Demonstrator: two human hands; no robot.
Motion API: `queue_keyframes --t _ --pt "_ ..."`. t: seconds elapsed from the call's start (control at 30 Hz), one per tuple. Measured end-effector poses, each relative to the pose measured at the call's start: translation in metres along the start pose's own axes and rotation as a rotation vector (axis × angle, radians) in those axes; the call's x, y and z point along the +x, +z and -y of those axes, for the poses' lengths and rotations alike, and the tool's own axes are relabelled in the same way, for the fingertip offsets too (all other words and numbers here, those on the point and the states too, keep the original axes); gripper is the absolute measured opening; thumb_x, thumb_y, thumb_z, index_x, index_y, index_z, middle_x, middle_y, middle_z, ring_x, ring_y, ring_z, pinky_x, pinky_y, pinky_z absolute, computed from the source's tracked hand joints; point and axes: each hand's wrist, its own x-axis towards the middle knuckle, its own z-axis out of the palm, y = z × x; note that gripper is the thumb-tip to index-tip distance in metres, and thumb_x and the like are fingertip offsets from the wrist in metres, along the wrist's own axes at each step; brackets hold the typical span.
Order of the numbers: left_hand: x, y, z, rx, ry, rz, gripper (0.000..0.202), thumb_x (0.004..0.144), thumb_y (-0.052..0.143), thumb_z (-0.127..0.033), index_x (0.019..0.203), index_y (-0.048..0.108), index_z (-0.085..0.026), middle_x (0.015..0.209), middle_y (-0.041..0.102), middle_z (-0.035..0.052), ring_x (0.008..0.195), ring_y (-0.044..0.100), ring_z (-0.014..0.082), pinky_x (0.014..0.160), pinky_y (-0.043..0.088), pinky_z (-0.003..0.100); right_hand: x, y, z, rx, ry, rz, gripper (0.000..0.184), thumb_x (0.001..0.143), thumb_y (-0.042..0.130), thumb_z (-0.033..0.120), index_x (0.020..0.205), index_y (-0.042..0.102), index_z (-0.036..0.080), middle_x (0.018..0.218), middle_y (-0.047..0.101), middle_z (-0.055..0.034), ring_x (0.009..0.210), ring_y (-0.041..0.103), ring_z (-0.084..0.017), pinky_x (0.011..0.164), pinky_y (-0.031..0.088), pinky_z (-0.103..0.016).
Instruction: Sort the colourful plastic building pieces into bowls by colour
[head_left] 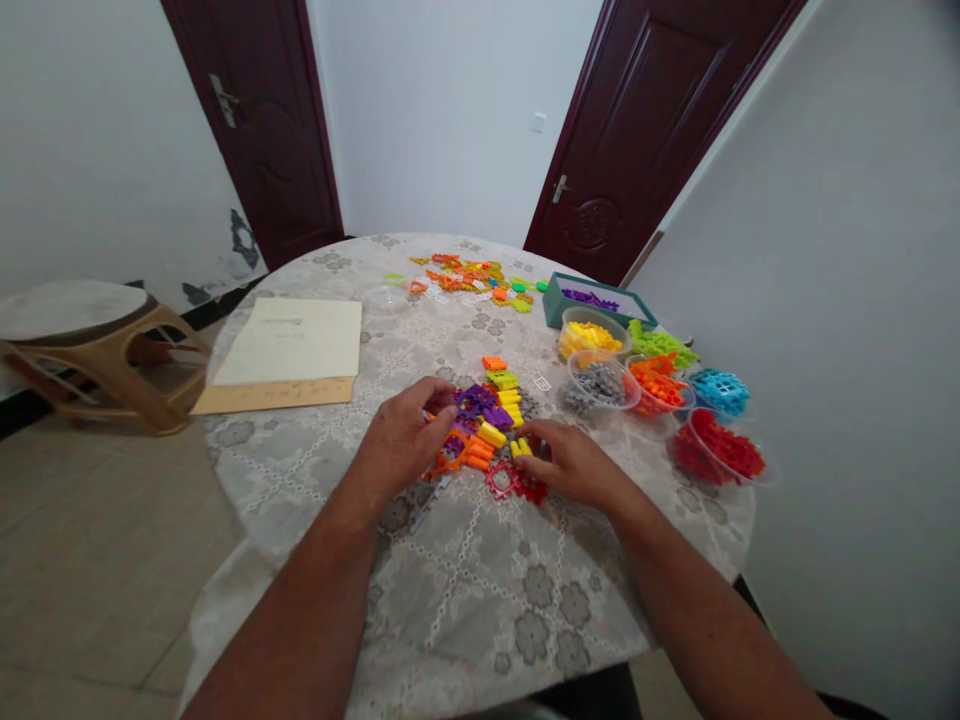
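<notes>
A mixed heap of plastic building pieces lies on the table between my hands. My left hand [409, 428] curls round its left side, thumb and fingers on orange and purple pieces. On the right, my right hand [566, 460] has thumb and forefinger bent about a yellow building piece [519, 448]. Between the hands are purple pieces [475, 400], a loose yellow piece [492, 434], orange pieces [478, 454] and red toothed pieces [501, 480]. More yellow pieces [510, 404] run up the heap's far side. Some fingertips are hidden by the hands and the pieces.
Clear tubs of yellow [589, 338], grey [598, 386], orange [657, 384] and red pieces [718, 446] stand at the right. Behind them is a green box [553, 301]. Scattered pieces [469, 275] lie at the back; paper [294, 340] lies at the left.
</notes>
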Motion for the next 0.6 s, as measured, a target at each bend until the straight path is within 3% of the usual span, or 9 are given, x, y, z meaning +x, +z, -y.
queue_keyframes --t 0.13,0.27,0.43,0.6 --pt "-0.004 0.008 0.002 0.121 0.242 0.086 0.037 0.092 0.064 -0.024 0.129 0.066 -0.025 0.123 0.074 0.0071 0.111 0.068 0.0238 0.102 0.053 0.042 0.003 0.01 0.003 0.049 -0.027 0.019 0.027 0.092 0.067 0.026 0.118 0.071 0.022 0.088 0.07 -0.0005 0.075 0.06 -0.017 0.068 0.04 -0.027" --pt "-0.004 0.027 0.0 0.287 0.434 0.147 0.041 0.092 0.065 -0.018 0.133 0.064 -0.025 0.129 0.07 0.0089 0.119 0.062 0.0263 0.107 0.048 0.047 0.006 0.02 -0.001 0.131 -0.033 -0.127 0.015 0.093 0.062 0.024 0.108 0.064 0.021 0.08 0.062 0.0025 0.071 0.055 -0.016 0.067 0.038 -0.027" --pt "0.001 0.048 -0.002 0.434 0.451 0.179 0.022 0.095 0.058 -0.016 0.113 0.071 -0.02 0.111 0.072 0.0113 0.107 0.063 0.0272 0.097 0.051 0.045 0.011 0.032 0.002 0.152 -0.079 -0.262 0.023 0.092 0.062 0.021 0.115 0.064 0.021 0.092 0.064 -0.0016 0.08 0.056 -0.018 0.074 0.043 -0.03" --pt "0.004 0.047 0.004 0.354 0.464 0.141 0.018 0.1 0.052 -0.021 0.107 0.069 -0.019 0.107 0.071 0.0119 0.102 0.064 0.0261 0.093 0.051 0.042 0.014 0.034 0.007 0.19 -0.113 -0.378 0.025 0.096 0.058 0.021 0.118 0.067 0.022 0.102 0.065 -0.006 0.088 0.059 -0.02 0.084 0.046 -0.034"
